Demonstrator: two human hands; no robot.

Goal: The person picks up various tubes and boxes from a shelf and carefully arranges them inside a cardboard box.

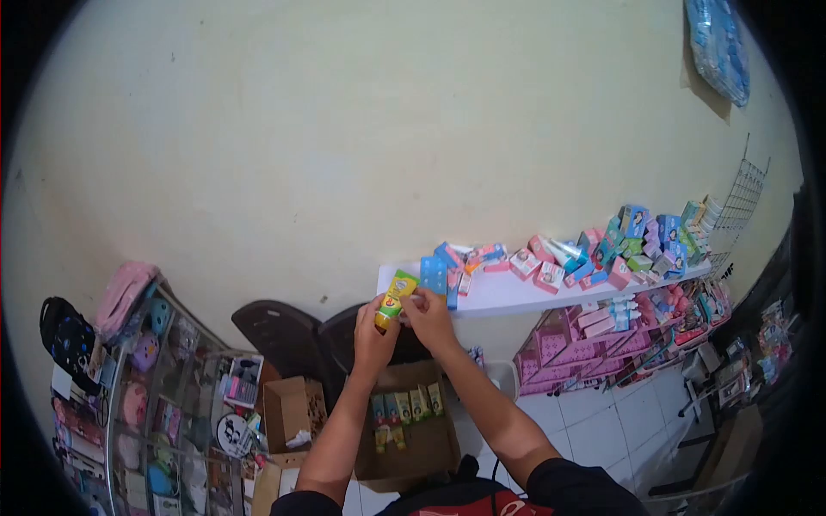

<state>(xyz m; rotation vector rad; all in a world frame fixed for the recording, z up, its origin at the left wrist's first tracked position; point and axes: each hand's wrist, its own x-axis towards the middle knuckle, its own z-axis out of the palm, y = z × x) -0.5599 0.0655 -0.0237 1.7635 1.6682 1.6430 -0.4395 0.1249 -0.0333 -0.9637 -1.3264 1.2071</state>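
Note:
A yellow and green squeeze tube (399,292) is held up in front of me, its flat end tilted up to the right. My left hand (373,334) is closed around the lower part of it. My right hand (428,322) has its fingers curled in against the tube's right side. Below my forearms is an open cardboard box (422,456) with several small tubes (403,408) standing in rows. Just right of my hands, a blue box (434,273) stands at the left end of a white shelf (508,297).
Small pink, blue and green boxes (551,273) crowd the shelf. Pink racks (572,344) stand beneath it. Left of me are another cardboard box (288,404), dark folded chair-like panels (275,331) and a glass display case (185,344). A wire grid (742,193) hangs at right.

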